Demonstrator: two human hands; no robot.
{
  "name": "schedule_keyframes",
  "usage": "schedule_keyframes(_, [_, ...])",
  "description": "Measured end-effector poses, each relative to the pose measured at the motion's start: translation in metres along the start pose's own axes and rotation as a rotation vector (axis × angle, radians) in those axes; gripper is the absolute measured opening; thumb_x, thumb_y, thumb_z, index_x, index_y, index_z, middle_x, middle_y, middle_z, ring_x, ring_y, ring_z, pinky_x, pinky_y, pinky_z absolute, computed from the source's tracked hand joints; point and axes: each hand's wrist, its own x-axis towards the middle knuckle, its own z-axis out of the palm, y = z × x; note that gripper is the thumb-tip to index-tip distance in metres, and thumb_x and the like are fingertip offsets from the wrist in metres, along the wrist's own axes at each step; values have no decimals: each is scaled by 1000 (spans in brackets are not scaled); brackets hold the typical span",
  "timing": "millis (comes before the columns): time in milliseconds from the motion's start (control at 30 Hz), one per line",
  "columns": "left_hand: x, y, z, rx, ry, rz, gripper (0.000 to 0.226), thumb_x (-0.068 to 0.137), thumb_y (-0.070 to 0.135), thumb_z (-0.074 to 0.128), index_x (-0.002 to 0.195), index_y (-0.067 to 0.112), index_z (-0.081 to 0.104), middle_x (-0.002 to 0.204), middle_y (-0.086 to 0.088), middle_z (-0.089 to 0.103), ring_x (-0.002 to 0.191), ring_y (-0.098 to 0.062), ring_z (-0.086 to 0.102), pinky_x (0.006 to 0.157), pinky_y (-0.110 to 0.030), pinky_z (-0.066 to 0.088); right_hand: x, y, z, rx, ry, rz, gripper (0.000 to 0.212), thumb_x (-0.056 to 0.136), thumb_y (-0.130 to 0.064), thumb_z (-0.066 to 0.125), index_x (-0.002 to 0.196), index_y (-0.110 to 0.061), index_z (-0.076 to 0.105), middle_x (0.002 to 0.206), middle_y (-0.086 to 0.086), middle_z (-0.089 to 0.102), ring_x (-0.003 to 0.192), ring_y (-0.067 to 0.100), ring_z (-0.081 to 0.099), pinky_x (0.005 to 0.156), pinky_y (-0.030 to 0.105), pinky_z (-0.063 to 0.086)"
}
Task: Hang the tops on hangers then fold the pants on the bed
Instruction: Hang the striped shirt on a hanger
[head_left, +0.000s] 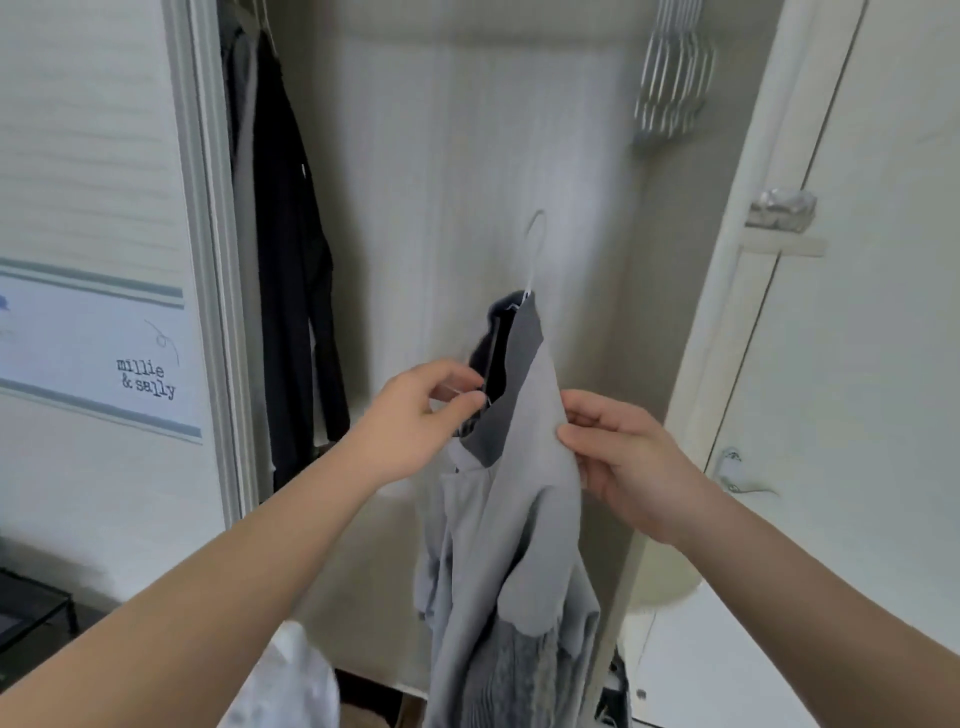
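both bare forearms reach up from the bottom edge toward an open wardrobe. low between them sits a crumpled white thing (296, 675), too blurred to name. the left hand (421, 415) closes thumb and forefinger in a narrow pinch on a thin white end of the hanger (532, 275), right at the dark collar of the grey top (519, 467). the right hand (628, 467) pinches the light fabric at the top's shoulder edge with its thumb and curled fingers. the top is held up in the air between the two hands in front of the wardrobe, draped partly over the hanger, its body and sleeves falling in loose folds out of the bottom of view. the hanger's white hook sticks up above the collar, caught on nothing. farther back, dark clothes (291, 234) hang at the wardrobe's left side, and a bunch of pale empty hangers (670, 83) hangs at the upper right. a poster (104, 353) reading "millie & sally" is on the left wall. a door with a metal handle (737, 473) stands at the right.
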Motion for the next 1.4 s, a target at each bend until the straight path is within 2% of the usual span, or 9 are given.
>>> schedule_keyframes(167, [37,-8,-39,-20,9,75,10,94,36,66,92,28,71,90,13,72,89,-7,66,83,-26,53,93,-25,22,-7,79,-87,31,100,4,45,127,4,61,122,26,67,102,31,68,84,37,60])
schedule_keyframes(400, [105,-22,-59,80,12,86,44,64,71,72,88,38,56,93,15,64,82,-5,62,74,-31,55,211,-78,35,26,140,-209,23,100,5,45,114,5,63,96,16,73,82,24,75,68,31,60])
schedule_keyframes(467, [127,-25,-58,168,-16,102,44,71,61,75,100,38,52,98,14,63,84,-6,63,75,-34,56,243,-96,36,-4,161,-234,21,100,5,46,109,3,65,94,15,73,80,24,75,69,32,60])
schedule_keyframes(567, [167,-32,-61,340,-1,155,36,92,32,65,122,20,49,108,-3,64,94,-24,65,80,-45,56,286,-121,34,-44,197,-278,23,99,6,46,99,-3,68,88,9,75,80,23,73,72,34,61])
schedule_keyframes(667, [208,-32,-75,396,74,184,24,97,21,54,119,14,49,105,-11,66,93,-31,64,80,-45,55,323,-144,29,-73,191,-328,24,99,6,45,95,-2,67,85,9,73,78,23,71,73,34,60])
schedule_keyframes(867, [290,-19,-107,477,174,259,10,98,27,55,97,23,46,96,-5,63,89,-29,61,76,-41,52,389,-199,6,-108,195,-394,20,101,4,43,99,0,62,88,14,64,77,22,65,60,27,58])
schedule_keyframes(967, [328,-11,-116,533,207,299,26,99,29,53,83,29,32,85,0,54,82,-28,58,71,-40,50,421,-225,-6,-118,246,-400,19,102,3,42,110,-2,58,100,17,61,78,23,63,56,26,56])
schedule_keyframes(1200, [378,3,-125,679,245,352,19,102,29,45,90,22,33,88,-1,52,84,-30,57,76,-43,52,476,-257,-28,-116,389,-366,27,101,2,44,126,6,53,102,19,59,73,25,63,49,29,54])
schedule_keyframes(1400, [378,-13,-126,703,209,350,20,103,28,45,89,27,31,84,3,51,79,-24,55,75,-42,52,492,-233,-40,-130,423,-319,28,96,1,45,121,8,56,97,17,59,81,30,61,64,34,57])
